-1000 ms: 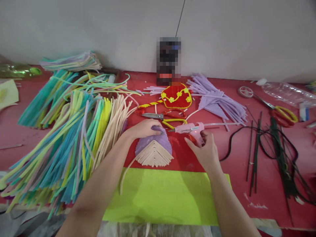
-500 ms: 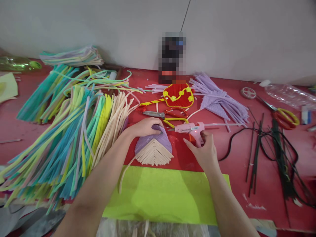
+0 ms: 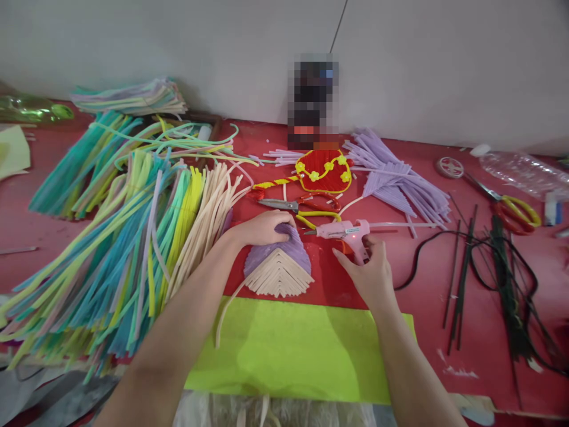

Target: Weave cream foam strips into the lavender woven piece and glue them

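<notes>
Right hand [image 3: 371, 270] unmoved at glue gun [image 3: 344, 230] — red table [image 3: 427, 308], pale wall [image 3: 178, 47] behind.

A handicraft work table against a plain pale wall. Its red surface [image 3: 66, 237] holds heaps of coloured craft strips [image 3: 124, 249], a pink glue gun [image 3: 344, 230], scissors [image 3: 296, 206] and dark wires [image 3: 502, 267].

Only the person's forearms and hands are in view. Both forearms are bare from the bottom frame edge up to the wrists. Left hand [image 3: 262, 228] and right hand [image 3: 371, 274] are bare, with slim fingers. Nails are too small to make out.
</notes>
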A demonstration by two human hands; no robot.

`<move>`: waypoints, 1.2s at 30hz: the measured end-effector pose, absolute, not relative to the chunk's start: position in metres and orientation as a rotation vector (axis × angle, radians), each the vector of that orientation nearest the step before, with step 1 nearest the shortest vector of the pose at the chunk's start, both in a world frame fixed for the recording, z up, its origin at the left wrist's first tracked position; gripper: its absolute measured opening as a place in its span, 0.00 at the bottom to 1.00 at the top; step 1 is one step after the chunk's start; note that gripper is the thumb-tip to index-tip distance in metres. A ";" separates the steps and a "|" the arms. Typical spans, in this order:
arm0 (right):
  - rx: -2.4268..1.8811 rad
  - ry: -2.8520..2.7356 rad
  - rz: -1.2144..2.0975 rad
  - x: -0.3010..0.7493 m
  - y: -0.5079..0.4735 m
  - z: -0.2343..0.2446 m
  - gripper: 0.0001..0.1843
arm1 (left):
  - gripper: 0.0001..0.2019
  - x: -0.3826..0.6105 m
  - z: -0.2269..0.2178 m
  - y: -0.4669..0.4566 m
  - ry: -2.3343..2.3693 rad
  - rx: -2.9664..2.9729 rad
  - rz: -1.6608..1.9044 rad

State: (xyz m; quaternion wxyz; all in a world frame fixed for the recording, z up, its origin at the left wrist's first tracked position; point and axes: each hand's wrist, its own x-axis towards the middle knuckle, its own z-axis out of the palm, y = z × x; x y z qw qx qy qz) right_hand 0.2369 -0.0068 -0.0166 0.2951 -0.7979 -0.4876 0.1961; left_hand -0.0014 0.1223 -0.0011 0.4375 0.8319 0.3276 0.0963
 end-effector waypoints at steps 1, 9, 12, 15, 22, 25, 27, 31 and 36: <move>-2.121 -1.301 0.520 0.237 -0.007 -0.017 0.38 | 0.09 -0.001 -0.002 0.122 0.813 2.068 0.246; -2.113 -1.315 0.498 0.239 -0.007 -0.019 0.37 | 0.09 -0.002 -0.003 0.123 0.815 2.062 0.252; -2.104 -1.335 0.487 0.240 -0.007 -0.022 0.36 | 0.09 -0.002 -0.004 0.123 0.824 2.067 0.260; -2.107 -1.343 0.476 0.240 -0.006 -0.022 0.36 | 0.09 -0.002 -0.004 0.122 0.830 2.065 0.260; -2.110 -1.360 0.461 0.239 -0.008 -0.020 0.35 | 0.12 -0.003 -0.007 0.122 0.846 2.049 0.279; -2.102 -1.368 0.461 0.240 -0.008 -0.021 0.36 | 0.13 -0.003 -0.008 0.122 0.848 2.045 0.278; -2.107 -1.368 0.471 0.240 -0.008 -0.021 0.36 | 0.14 -0.004 -0.007 0.122 0.847 2.039 0.276; -2.128 -1.349 0.488 0.239 -0.007 -0.020 0.36 | 0.15 -0.002 -0.002 0.120 0.853 2.006 0.277; -2.111 -1.304 0.505 0.240 -0.006 -0.018 0.36 | 0.17 0.004 0.003 0.116 0.879 1.978 0.309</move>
